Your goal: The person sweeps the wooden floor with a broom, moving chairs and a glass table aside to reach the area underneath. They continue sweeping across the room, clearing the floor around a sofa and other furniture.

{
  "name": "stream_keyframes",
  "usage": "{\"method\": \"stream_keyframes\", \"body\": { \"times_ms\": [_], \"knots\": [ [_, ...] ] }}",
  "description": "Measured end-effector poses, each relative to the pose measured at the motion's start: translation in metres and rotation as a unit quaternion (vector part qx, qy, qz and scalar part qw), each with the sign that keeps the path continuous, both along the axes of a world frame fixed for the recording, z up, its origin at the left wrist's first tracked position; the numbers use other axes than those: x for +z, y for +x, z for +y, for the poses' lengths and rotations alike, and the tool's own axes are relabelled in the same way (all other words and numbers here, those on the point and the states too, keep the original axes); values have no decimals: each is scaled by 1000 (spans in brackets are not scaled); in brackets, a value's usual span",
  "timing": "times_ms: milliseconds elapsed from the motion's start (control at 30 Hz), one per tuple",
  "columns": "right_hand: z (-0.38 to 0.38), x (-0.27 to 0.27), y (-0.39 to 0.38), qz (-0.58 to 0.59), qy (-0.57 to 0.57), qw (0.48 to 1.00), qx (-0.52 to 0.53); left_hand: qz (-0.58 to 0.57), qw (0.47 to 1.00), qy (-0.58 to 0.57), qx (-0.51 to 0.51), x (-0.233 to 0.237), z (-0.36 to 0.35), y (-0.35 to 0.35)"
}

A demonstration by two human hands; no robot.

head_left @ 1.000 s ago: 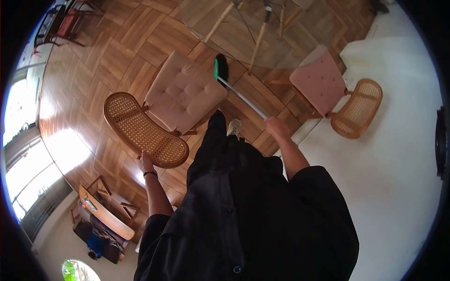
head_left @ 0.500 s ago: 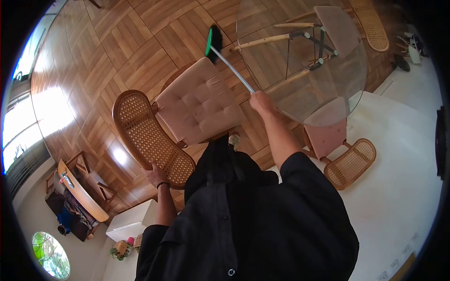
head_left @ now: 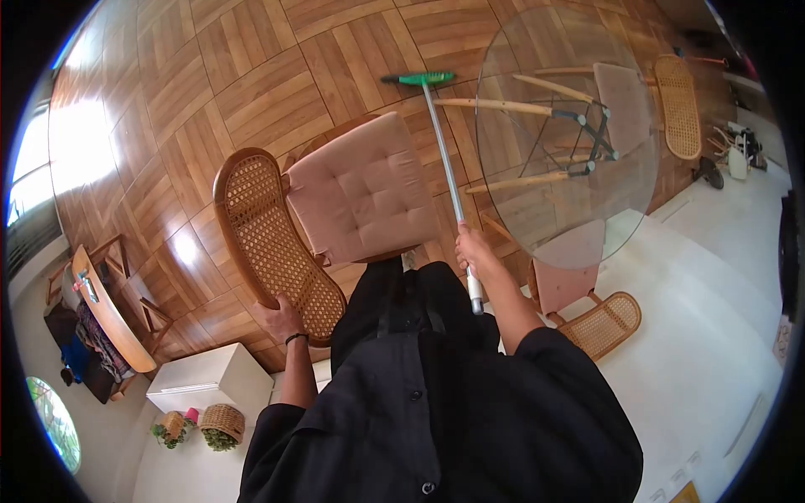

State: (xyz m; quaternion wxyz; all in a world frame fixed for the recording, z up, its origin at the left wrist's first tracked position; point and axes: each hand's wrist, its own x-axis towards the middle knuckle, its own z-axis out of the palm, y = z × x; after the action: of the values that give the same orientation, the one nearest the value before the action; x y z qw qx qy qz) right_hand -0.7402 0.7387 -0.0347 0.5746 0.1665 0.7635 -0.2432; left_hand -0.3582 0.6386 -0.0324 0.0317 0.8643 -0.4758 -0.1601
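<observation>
My right hand (head_left: 475, 250) is closed round the pale grey handle of a broom (head_left: 447, 159), a little below its middle; the white end of the stick shows below my fist. The broom's green head (head_left: 426, 79) rests on the floor beyond the chair, left of the glass table. With my left hand (head_left: 279, 318) I grip the wooden rim of a chair's backrest (head_left: 267, 226), which has a woven cane panel. A pink tufted cushion (head_left: 365, 189) lies on that chair's seat. Most of the chair's legs are hidden beneath it.
A round glass table (head_left: 537, 134) with wooden legs stands at the right. A second cane chair (head_left: 602, 325) is beside it, and a third (head_left: 677, 105) behind. Wood-patterned floor (head_left: 251, 92) spreads ahead. A white cabinet (head_left: 201, 377) and a plant basket (head_left: 222, 423) are at lower left.
The broom's head has moved right and turned sideways. My right hand has come nearer my body, and the stick's end now shows. My left hand still grips the chair.
</observation>
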Motion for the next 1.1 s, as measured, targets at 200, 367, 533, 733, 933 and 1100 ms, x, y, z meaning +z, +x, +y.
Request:
{"method": "stream_keyframes", "body": {
  "times_ms": [200,367,533,733,933,1100],
  "knots": [
    [-114,-104,-31,25,-60,998,22,-5,1000,6,16,11,-3,-9],
    [-154,-58,-41,-112,-147,973,-135,-9,1000,-23,-14,4,0,-2],
    [-20,-10,9,35,-97,995,-11,-3,1000,-2,-5,10,-4,-5],
    [43,-11,41,47,-21,998,29,8,1000,-4,4,12,-2,-9],
    [-56,-115,-2,48,-81,992,86,36,999,-4,2,12,3,-7],
    [-112,-47,-18,-193,-155,954,-167,58,998,-5,-5,20,6,-9]
  ]
}}
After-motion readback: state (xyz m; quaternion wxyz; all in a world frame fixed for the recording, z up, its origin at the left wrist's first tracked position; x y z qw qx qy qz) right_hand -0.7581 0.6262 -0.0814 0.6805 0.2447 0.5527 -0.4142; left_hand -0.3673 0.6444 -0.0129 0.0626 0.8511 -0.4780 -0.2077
